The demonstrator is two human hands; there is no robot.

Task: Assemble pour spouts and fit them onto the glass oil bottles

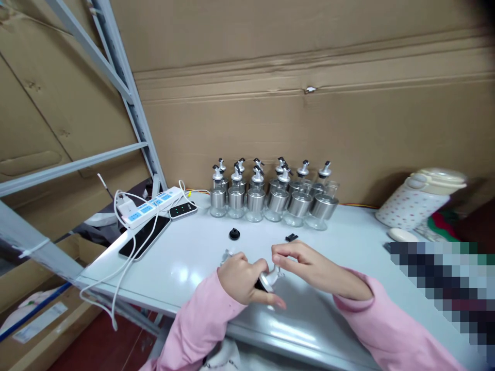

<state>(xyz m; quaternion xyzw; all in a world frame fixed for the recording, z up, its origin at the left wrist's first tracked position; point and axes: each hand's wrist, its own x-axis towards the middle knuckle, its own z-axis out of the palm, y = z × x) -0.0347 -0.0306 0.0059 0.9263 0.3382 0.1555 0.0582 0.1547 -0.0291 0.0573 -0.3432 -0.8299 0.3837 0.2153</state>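
Observation:
My left hand (242,278) is wrapped round a silver pourer spout (269,281) with a black base, low over the front of the table. Its thumb stretches out below the spout. My right hand (305,260) pinches at the spout's upper end, and its fingers partly hide that tip. A small silver or clear piece (226,256) shows just behind my left knuckles; its kind is unclear. Farther back on the table lie a round black stopper piece (234,234) and a small black flip cap (292,237).
Several glass bottles with steel sleeves (256,198) stand in rows by the cardboard wall, most topped with pourers. On the left lie a power strip (154,206), a phone (145,238) and white cables. A dotted flask (417,198) stands at right.

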